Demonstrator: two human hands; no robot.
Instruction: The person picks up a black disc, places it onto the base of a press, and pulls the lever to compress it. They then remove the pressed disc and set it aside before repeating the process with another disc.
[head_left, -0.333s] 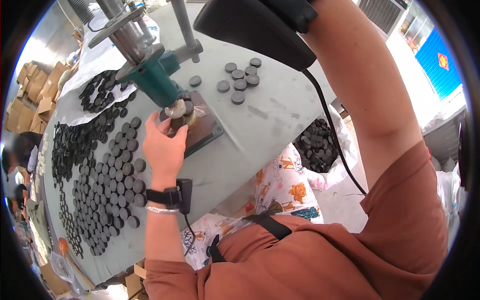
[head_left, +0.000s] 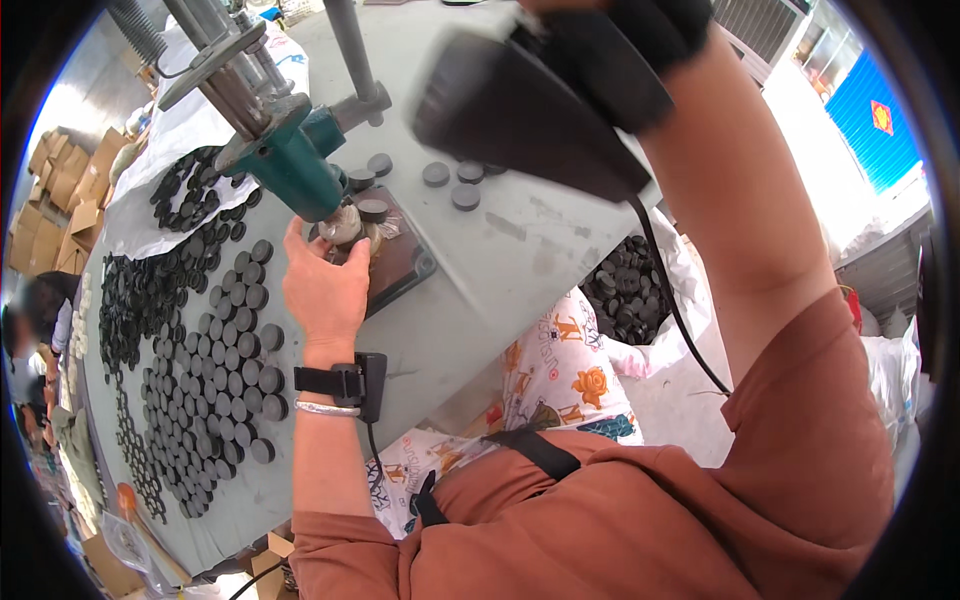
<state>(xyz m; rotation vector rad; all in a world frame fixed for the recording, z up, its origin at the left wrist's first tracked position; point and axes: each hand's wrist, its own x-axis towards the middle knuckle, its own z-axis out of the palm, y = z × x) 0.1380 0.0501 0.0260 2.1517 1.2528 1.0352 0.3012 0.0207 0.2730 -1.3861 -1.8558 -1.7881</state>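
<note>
My left hand [head_left: 325, 295] is at the base plate [head_left: 405, 270] of a green bench press [head_left: 300, 165]. Its thumb and fingers curl around the spot under the press head, beside a pale wrapped lump [head_left: 341, 225]. What lies between the fingertips is mostly hidden. A dark grey disc [head_left: 373, 210] rests just past the thumb, on the plate. My right hand [head_left: 560, 5] is raised at the top edge, largely cut off and covered by a blurred black wrist device [head_left: 530, 115]. Its fingers are not visible.
Many grey discs [head_left: 215, 385] stand on the grey table left of my hand, with black rings [head_left: 150, 300] heaped beyond. Several loose discs [head_left: 466, 197] lie right of the press. A white sack [head_left: 630, 290] of black parts stands by the table's right edge. Cables hang from both wrist devices.
My right arm and its wrist device have come lower and a little to the right, now covering some loose discs. My left hand keeps nearly the same place under the press head.
</note>
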